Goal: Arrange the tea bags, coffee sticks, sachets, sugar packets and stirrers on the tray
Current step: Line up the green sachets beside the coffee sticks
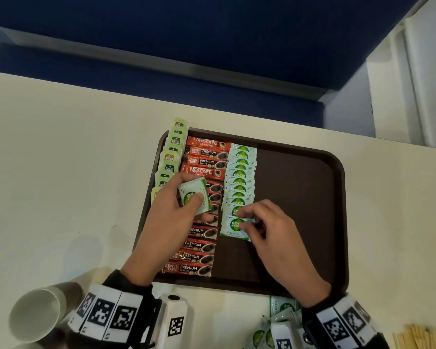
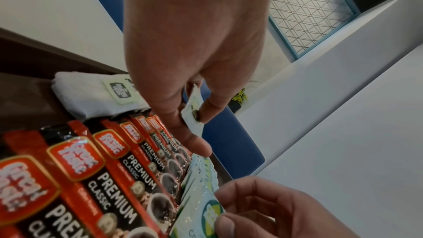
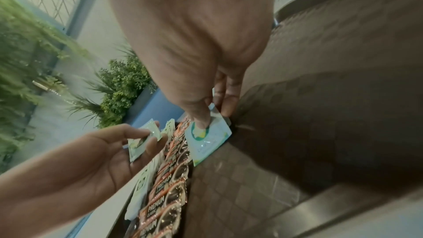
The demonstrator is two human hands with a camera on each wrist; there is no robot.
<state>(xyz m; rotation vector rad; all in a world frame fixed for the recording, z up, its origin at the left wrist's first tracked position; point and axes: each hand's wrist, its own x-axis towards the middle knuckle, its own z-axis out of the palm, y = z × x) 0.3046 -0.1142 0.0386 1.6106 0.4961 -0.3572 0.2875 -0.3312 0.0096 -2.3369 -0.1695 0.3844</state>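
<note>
A dark brown tray (image 1: 300, 187) holds a column of green tea bags (image 1: 170, 157) along its left rim, a column of red coffee sticks (image 1: 203, 162) beside them, and a column of overlapping white-green sugar packets (image 1: 240, 177). My left hand (image 1: 173, 210) hovers over the coffee sticks and pinches one sugar packet (image 1: 193, 195), also seen edge-on as the held packet (image 2: 193, 109). My right hand (image 1: 267, 227) pinches the nearest sugar packet (image 1: 233, 229) at the bottom of the sugar column, thumb on its face as the packet (image 3: 207, 137) lies on the tray.
A paper cup (image 1: 35, 313) lies on its side at the table's front left. Loose sugar packets (image 1: 275, 321) and wooden stirrers (image 1: 418, 337) sit off the tray at the front right. The tray's right half (image 1: 295, 222) is bare. A blue partition (image 1: 186, 46) stands behind the table.
</note>
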